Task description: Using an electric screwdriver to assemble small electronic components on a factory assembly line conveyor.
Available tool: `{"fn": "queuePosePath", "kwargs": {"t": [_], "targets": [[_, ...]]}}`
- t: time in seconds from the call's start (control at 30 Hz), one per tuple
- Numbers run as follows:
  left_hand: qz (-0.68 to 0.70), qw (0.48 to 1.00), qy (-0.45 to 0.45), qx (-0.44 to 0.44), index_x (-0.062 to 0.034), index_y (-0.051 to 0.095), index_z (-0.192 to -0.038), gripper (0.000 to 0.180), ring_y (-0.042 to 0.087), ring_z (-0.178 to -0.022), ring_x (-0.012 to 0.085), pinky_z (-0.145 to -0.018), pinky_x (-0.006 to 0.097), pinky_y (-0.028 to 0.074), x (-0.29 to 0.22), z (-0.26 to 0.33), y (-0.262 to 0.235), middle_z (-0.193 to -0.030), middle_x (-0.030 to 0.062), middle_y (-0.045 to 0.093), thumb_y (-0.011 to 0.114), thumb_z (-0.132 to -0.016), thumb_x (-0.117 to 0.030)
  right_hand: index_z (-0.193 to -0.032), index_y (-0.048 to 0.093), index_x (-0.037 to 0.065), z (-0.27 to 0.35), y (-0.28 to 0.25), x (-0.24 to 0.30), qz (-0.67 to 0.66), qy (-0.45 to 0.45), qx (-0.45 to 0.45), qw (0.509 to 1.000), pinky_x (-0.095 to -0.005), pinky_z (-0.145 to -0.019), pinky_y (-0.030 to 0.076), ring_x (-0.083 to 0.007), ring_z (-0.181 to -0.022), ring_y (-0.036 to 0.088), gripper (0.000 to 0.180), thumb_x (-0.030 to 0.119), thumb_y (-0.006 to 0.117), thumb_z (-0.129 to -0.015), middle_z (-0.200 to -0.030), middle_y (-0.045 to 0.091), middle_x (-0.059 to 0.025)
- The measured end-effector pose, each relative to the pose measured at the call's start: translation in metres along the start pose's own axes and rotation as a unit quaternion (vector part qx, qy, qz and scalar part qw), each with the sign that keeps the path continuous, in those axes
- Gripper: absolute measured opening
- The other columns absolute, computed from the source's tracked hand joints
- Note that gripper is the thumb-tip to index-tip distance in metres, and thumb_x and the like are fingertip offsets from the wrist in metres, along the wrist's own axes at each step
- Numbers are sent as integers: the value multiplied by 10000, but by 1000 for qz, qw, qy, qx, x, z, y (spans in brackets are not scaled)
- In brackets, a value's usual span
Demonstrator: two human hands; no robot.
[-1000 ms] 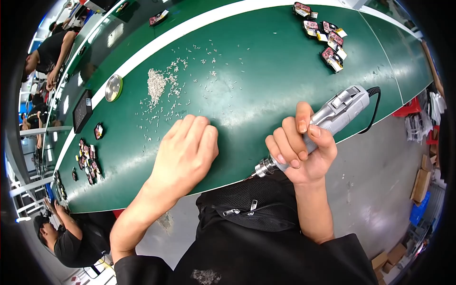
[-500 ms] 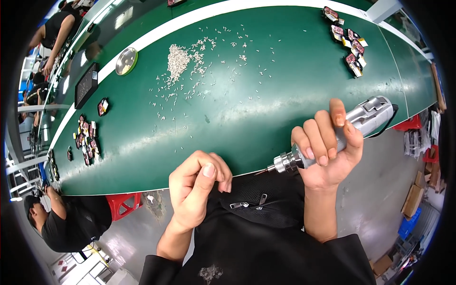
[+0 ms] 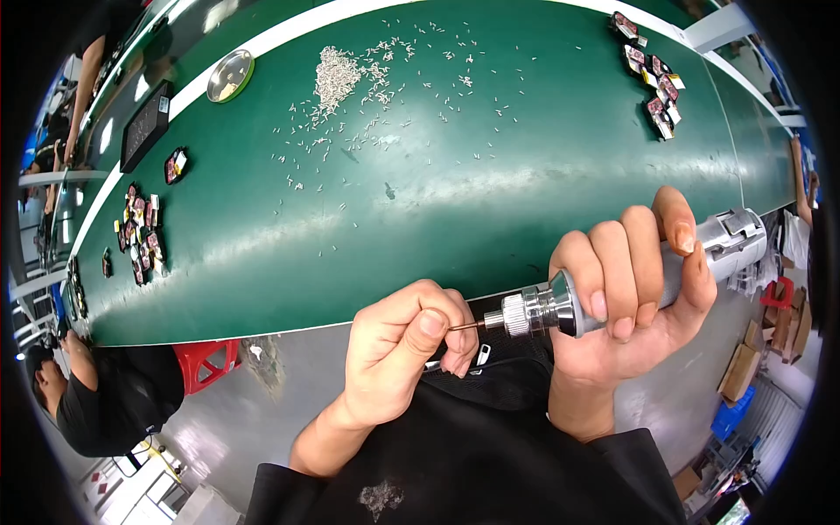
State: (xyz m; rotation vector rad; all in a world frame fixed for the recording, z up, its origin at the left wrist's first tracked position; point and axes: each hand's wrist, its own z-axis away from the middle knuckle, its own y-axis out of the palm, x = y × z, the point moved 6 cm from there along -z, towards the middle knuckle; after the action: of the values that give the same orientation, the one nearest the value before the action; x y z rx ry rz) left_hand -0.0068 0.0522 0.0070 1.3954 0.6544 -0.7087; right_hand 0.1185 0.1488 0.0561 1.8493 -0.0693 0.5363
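My right hand (image 3: 634,293) grips a silver electric screwdriver (image 3: 726,245), held level just below the near edge of the green conveyor belt (image 3: 490,175). Its thin bit (image 3: 465,326) points left into my left hand (image 3: 407,350). My left thumb and forefinger pinch at the tip of the bit; whatever small thing they hold is hidden by the fingers. Both hands hover over my lap, off the belt.
A heap of small white screws (image 3: 332,74) with several scattered around it lies on the belt's far side. Small dark parts lie at the left (image 3: 140,232) and far right (image 3: 652,74). A round metal dish (image 3: 230,75) and a black tray (image 3: 144,125) sit beyond. A person (image 3: 105,394) sits at lower left.
My left hand left the belt, curled up and came to the screwdriver's bit. My right hand brought the screwdriver a little lower and nearer.
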Motion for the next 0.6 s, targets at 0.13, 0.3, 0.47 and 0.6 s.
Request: {"fn": "queuePosePath", "kwargs": {"t": [0.13, 0.3, 0.47, 0.6], "targets": [[-37, 999, 12, 2, 37, 521, -837, 265, 486, -618, 119, -553, 250, 427, -1, 2, -3, -748, 109, 556, 440, -996, -160, -942, 471, 63, 0, 2, -1, -2, 5, 7, 1000, -278, -550, 370, -95, -447, 385, 110, 172, 460, -932, -530, 385, 22], [-67, 997, 8, 27, 49, 546, -842, 258, 505, -608, 116, -544, 238, 422, -3, 1, -6, -764, 114, 582, 460, -986, -147, -942, 470, 61, 0, 0, -1, -17, 11, 5, 1000, -277, -550, 372, -94, -445, 383, 113, 172, 456, -934, -530, 383, 21], [-57, 997, 25, 35, 62, 571, -832, 232, 524, -613, 122, -550, 234, 433, -4, -3, -3, -749, 109, 586, 481, -970, -101, -943, 468, 53, 0, -1, 2, -32, 18, 5, 999, -278, -545, 375, -99, -438, 388, 110, 162, 459, -931, -530, 388, 13], [-117, 992, 26, 39, 63, 575, -796, 195, 528, -602, 124, -544, 237, 439, -6, -5, -5, -732, 98, 592, 502, -943, -44, -946, 465, 54, 0, -4, 3, -21, 30, 20, 999, -283, -537, 379, -105, -435, 403, 109, 162, 459, -931, -529, 388, 9]]}}
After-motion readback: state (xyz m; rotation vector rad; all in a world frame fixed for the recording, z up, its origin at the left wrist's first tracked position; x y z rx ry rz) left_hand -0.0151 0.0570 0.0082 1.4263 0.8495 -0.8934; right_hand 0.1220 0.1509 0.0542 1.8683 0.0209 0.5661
